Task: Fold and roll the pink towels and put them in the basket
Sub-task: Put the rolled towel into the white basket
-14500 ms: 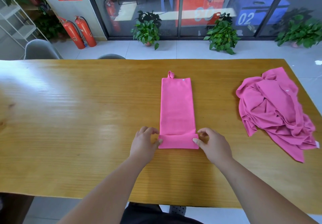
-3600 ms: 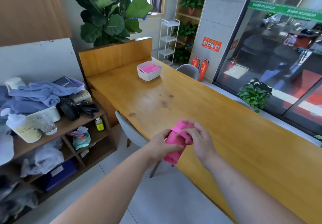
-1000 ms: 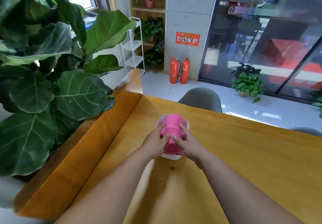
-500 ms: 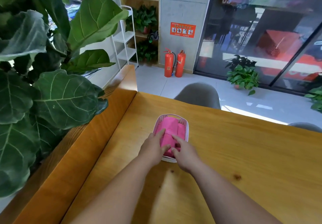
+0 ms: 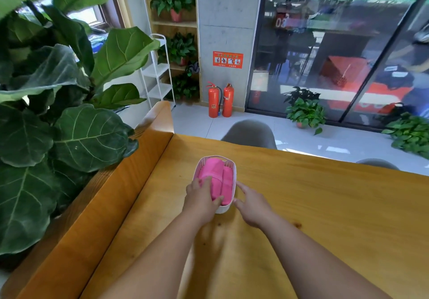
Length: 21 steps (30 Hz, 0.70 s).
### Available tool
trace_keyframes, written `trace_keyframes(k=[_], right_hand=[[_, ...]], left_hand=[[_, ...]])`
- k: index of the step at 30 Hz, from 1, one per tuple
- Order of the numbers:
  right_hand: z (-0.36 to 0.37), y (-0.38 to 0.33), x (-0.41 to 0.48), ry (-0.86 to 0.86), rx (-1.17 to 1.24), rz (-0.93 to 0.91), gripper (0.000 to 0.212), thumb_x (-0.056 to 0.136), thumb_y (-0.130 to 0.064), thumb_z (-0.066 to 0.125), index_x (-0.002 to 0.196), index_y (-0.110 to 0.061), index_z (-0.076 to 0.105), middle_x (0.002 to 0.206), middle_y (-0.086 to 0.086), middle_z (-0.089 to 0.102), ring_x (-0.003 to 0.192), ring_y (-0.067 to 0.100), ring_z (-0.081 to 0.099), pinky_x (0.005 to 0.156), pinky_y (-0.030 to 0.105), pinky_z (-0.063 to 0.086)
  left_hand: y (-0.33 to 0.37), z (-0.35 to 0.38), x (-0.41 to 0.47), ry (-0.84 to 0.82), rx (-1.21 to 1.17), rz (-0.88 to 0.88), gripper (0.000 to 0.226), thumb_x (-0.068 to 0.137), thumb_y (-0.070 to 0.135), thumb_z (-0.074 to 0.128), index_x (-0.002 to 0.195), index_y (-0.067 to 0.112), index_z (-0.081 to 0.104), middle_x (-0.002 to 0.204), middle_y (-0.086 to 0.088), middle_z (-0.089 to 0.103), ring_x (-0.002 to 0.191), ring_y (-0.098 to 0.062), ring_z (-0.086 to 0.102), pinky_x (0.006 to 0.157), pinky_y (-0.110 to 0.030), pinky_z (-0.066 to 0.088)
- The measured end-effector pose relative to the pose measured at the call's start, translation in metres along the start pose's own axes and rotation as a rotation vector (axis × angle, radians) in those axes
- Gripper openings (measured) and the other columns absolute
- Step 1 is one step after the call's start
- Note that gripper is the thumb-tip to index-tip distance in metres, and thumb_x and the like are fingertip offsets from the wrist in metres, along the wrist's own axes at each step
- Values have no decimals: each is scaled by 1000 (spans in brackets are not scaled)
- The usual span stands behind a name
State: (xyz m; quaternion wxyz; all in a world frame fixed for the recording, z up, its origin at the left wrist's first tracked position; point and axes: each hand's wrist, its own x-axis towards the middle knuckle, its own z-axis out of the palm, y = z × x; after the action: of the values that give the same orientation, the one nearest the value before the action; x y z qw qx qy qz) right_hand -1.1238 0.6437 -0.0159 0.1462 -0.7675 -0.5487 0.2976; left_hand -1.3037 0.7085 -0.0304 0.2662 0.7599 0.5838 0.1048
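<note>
A rolled pink towel [image 5: 212, 171] lies lengthwise in the left half of a small white slotted plastic basket [image 5: 234, 171]. It touches a second pink towel roll [image 5: 228, 182] on its right, near the far left end of a long yellow wooden table [image 5: 313, 205]. The person's left grip [image 5: 200, 197], a bare hand, curls over the near end of the left roll, with fingers on top and thumb at its near face. The right grip [image 5: 251, 205] is open with fingers spread, just beside the basket's right wall and holding nothing; whether its forefinger touches the rim cannot be told. The cloth looks soft, light and limp, and likely to unroll if released loosely. The sensible hold is round the roll's middle, with the loose edge pressed down against the basket floor or the neighbouring roll. The basket itself appears light enough to slide under a push. A large-leafed green plant [image 5: 69, 124] stands at left. Two red fire extinguishers [image 5: 219, 100] and a grey chair [image 5: 250, 133] lie beyond the table's far edge.
</note>
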Motion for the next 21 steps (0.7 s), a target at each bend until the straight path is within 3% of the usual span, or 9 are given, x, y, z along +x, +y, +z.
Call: trace_keyframes(k=[3, 7, 13, 21], right_hand=[[-11, 17, -20, 0, -45, 10, 63, 109, -41, 52, 166, -33, 28, 165, 8, 42, 152, 28, 39, 116, 36, 36], [-16, 52, -46, 11, -29, 89, 65, 109, -50, 50, 167, -32, 26, 168, 9, 36, 152, 29, 39, 118, 38, 36], [-29, 120, -97, 19, -1, 176, 67, 108, -56, 46, 167, -36, 23, 170, 6, 30, 148, 29, 44, 112, 42, 46], [-77, 223, -182, 81, 4, 239, 68, 108, -57, 44, 168, -37, 19, 172, 1, 28, 155, 25, 34, 119, 43, 38]], left_hand=[[18, 11, -11, 64, 39, 48, 76, 96, 60, 63, 159, 29, 35, 164, -6, 30, 151, -32, 23, 121, -47, 35], [45, 40, -32, 69, 54, 154, 77, 96, 63, 61, 161, 30, 35, 161, -5, 36, 149, -29, 26, 120, -46, 34], [93, 89, -67, -51, 131, 255, 80, 98, 68, 55, 164, 29, 31, 162, -8, 38, 149, -31, 29, 123, -44, 29], [190, 143, -128, -189, 224, 336, 80, 99, 68, 52, 164, 27, 30, 161, -9, 40, 147, -34, 33, 119, -46, 34]])
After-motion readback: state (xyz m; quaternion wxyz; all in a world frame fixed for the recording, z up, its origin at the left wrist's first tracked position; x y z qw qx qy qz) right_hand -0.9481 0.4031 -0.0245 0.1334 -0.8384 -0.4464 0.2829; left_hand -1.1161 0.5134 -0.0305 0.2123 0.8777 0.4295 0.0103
